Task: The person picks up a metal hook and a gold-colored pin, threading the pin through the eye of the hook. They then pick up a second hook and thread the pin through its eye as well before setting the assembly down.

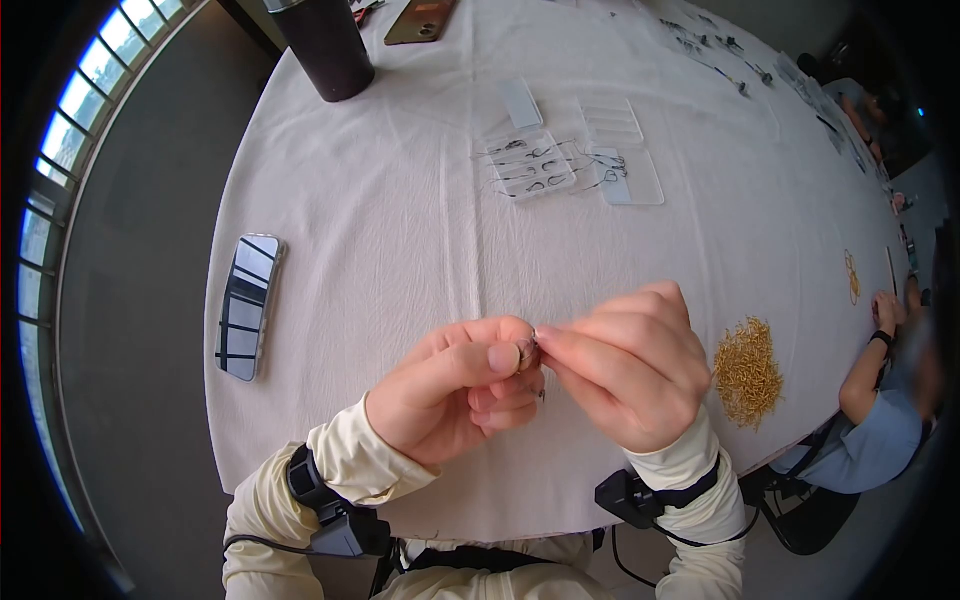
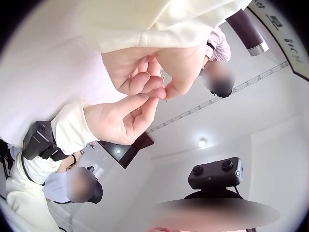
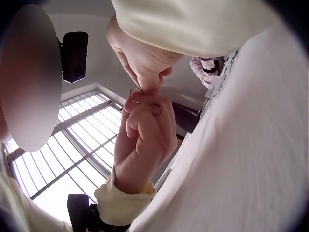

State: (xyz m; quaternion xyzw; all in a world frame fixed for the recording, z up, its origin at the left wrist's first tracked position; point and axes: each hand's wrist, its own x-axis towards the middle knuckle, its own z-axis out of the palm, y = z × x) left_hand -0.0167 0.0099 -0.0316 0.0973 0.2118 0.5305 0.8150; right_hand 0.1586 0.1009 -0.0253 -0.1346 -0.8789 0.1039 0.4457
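Over the near part of the table, my left hand (image 1: 450, 385) holds small fish hooks between its thumb and curled fingers. One curved fish hook (image 3: 157, 109) shows against those fingers in the right wrist view. A second thin wire curve (image 3: 134, 91) stands out where both hands' fingertips meet. My right hand (image 1: 635, 365) pinches at this spot, thumb and forefinger right against the left fingertips; most of what it pinches is hidden. A tiny gold-coloured piece (image 2: 162, 77) shows between the left fingers. To the right lies a pile of small gold-coloured metal pieces (image 1: 748, 375).
Farther back, a clear compartment box (image 1: 530, 170) holds several hooks, beside an open clear case (image 1: 645, 180). A phone (image 1: 248, 310) lies at left, a dark tumbler (image 1: 325, 50) behind it. Another person (image 1: 870, 400) sits at the right edge, near gold-coloured rings (image 1: 852, 277).
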